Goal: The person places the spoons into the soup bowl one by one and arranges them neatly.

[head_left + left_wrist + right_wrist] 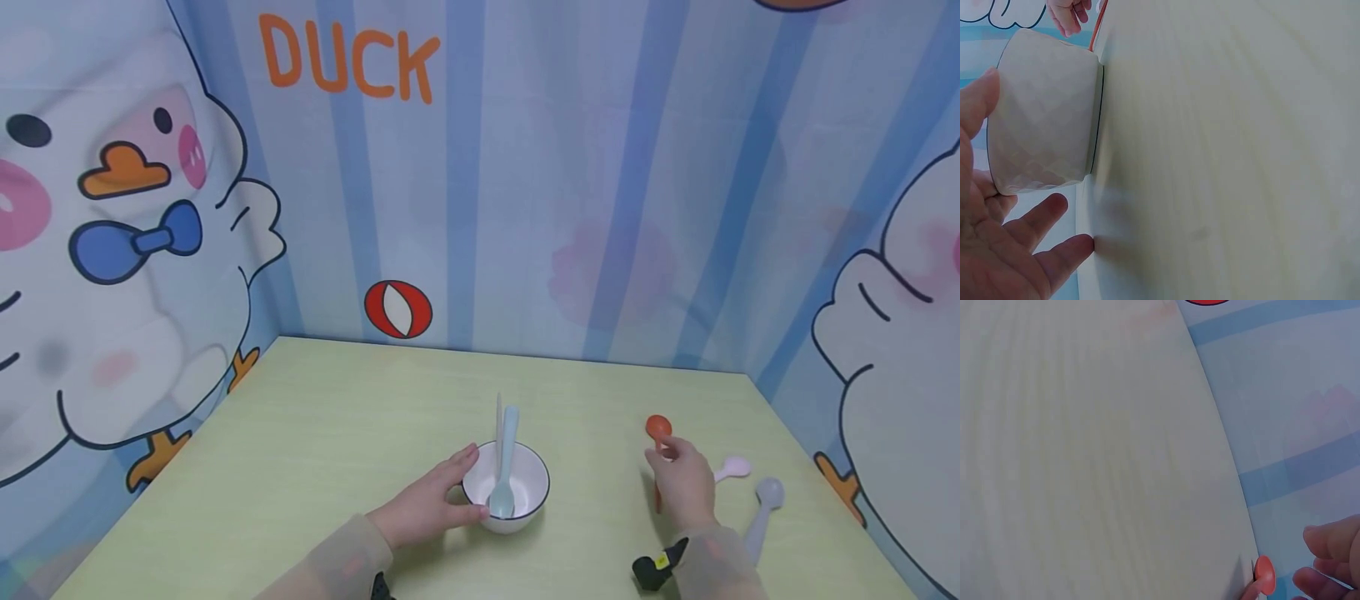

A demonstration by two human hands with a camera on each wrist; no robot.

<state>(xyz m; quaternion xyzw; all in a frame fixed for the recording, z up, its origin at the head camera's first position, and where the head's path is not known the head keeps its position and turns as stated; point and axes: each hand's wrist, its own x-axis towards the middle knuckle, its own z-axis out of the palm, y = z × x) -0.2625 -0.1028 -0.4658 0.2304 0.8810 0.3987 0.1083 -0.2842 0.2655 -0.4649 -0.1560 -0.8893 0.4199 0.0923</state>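
A white bowl (536, 492) with a dark rim stands near the table's front middle. Inside it lean a light blue spoon (507, 467) and a pale, thin handle (498, 425) whose other end is hard to make out. My left hand (435, 496) holds the bowl's left side between thumb and index finger; the left wrist view shows the bowl's patterned outer wall (1047, 112). To the right, my right hand (682, 483) hovers over an orange spoon (658, 427), fingers loosely bent around its handle. In the right wrist view, the fingers (1335, 544) stand apart from the spoon's bowl end (1265, 575).
Right of my right hand lie a pink spoon (735, 467), partly hidden by the hand, and a lavender spoon (765, 508). The pale yellow table (360, 400) ends at a blue striped duck-print curtain (510, 208) behind and at both sides.
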